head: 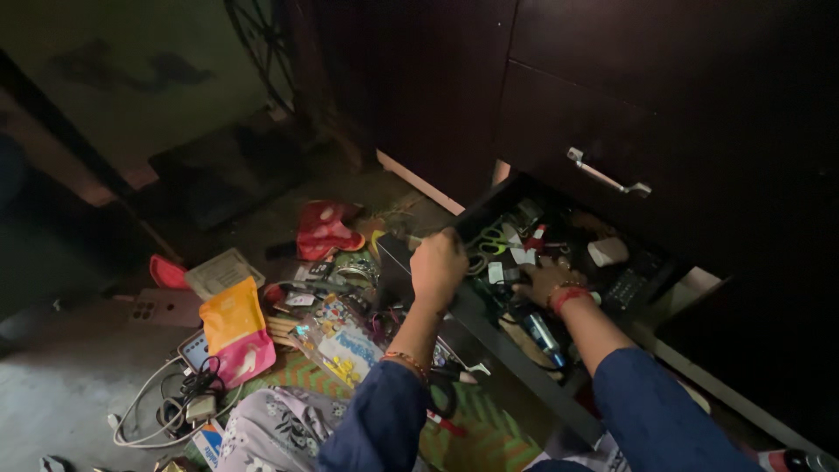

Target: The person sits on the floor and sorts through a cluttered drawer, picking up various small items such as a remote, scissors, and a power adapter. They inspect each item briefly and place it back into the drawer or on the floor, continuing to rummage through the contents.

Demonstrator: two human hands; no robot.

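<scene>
A dark drawer (511,345) is pulled out from the bottom of a dark wooden cabinet. My left hand (439,265) grips the drawer's front corner edge. My right hand (549,281) reaches inside the drawer, resting among its clutter with fingers curled; whether it holds anything is hidden. Inside lie green-handled scissors (491,242), a white block (607,252), a dark remote-like object (627,288), and a small blue cylinder (544,335). Both arms wear blue sleeves, with a red band on the right wrist.
Clutter covers the floor to the left: an orange-and-pink pouch (236,330), red cloth (325,230), white cables and a charger (170,406), a power strip (164,308), papers, small packets. A closed drawer with a metal handle (609,177) sits above.
</scene>
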